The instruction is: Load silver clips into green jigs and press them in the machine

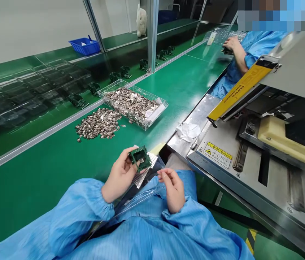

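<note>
My left hand is closed around a dark green, square plastic frame with a recess in its middle, thumb at its near edge. Partly behind the frame, a sheet with rows of small white pieces lies close to my lap. My right hand is to the right of the frame and apart from it. Its thumb and index finger are pinched together, and whatever may be between them is too small to make out. Beyond my left hand, a heap of small metal pieces lies on the green bench.
A clear plastic tray holds many more metal pieces. Several dark green parts line the bench's far rail. At right stands a metal machine with a warning label and crumpled white paper. Farther off, a co-worker's hand holds a dark part.
</note>
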A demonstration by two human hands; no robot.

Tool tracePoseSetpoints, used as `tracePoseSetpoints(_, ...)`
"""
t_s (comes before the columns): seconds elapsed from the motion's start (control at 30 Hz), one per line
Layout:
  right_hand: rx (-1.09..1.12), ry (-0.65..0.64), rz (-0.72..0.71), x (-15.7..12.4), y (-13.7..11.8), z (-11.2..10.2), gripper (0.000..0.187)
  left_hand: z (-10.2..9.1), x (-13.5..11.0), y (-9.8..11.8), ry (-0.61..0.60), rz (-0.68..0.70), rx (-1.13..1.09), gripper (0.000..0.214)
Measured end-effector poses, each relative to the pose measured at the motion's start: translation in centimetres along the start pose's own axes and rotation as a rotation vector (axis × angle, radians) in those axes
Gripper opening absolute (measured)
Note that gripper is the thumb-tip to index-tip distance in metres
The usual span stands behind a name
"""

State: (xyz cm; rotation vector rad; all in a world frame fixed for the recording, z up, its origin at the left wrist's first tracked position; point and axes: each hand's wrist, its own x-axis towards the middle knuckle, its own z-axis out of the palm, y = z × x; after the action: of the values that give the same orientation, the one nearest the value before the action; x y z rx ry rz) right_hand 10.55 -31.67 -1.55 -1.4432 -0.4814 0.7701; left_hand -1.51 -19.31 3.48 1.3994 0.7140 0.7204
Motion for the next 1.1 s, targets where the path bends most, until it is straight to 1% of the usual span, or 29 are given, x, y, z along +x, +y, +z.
tracePoseSetpoints(0.07, -0.066, -0.127, 0.013, 0.7, 1.0, 0.3, 0.035, 0.3, 1.6, -0.4, -0.011, 0.034, -0.002, 0.042)
tracePoseSetpoints(0.13, -0.104, -0.206, -0.026, 1.4, 1.6, 1.1, 0.037, 0.7, 3.0, -1.0, -0.018, 0.079, -0.017, 0.043)
tracePoseSetpoints(0.23, -0.12, -0.216, -0.082, 2.2, 1.8, 2.4, 0.035, 1.1, 3.8, -2.0, 0.017, 0.1, -0.07, 0.044)
tracePoseSetpoints(0.3, -0.135, -0.196, -0.113, 2.5, 1.9, 2.9, 0.037, 1.0, 3.7, -2.3, 0.033, 0.092, -0.079, 0.044)
tracePoseSetpoints(0.37, -0.165, -0.176, -0.143, 2.4, 2.3, 3.1, 0.037, 0.8, 3.4, -2.4, 0.018, 0.09, -0.069, 0.043)
tracePoseSetpoints(0.47, -0.249, -0.17, -0.186, 2.3, 3.2, 2.7, 0.037, 0.6, 3.3, -2.3, -0.004, 0.096, -0.084, 0.041)
tracePoseSetpoints(0.57, -0.371, -0.209, -0.232, 2.6, 4.0, 2.0, 0.038, 0.6, 3.5, -2.0, -0.007, 0.066, -0.128, 0.041)
tracePoseSetpoints(0.67, -0.508, -0.312, -0.246, 3.4, 4.5, 1.1, 0.035, 0.7, 3.8, -1.7, -0.006, 0.022, -0.166, 0.042)
tracePoseSetpoints(0.8, -0.7, -0.477, -0.163, 4.6, 4.5, 0.3, 0.024, 0.8, 3.9, -1.7, 0.009, -0.003, -0.193, 0.044)
tracePoseSetpoints(0.9, -0.83, -0.561, -0.091, 4.7, 3.3, -0.4, 0.018, 0.8, 3.8, -1.7, 0.006, 0.016, -0.214, 0.042)
tracePoseSetpoints(0.97, -0.893, -0.584, -0.068, 4.5, 1.5, -1.2, 0.018, 0.8, 3.7, -1.7, 0.009, 0.038, -0.217, 0.04)
tracePoseSetpoints(1.03, -0.857, -0.521, -0.078, 4.3, -0.9, -2.0, 0.015, 0.8, 3.6, -1.6, 0.016, 0.043, -0.202, 0.038)
tracePoseSetpoints(1.1, -0.719, -0.388, -0.13, 4.2, -3.5, -2.5, 0.017, 0.7, 3.4, -1.6, 0.021, 0.048, -0.181, 0.036)
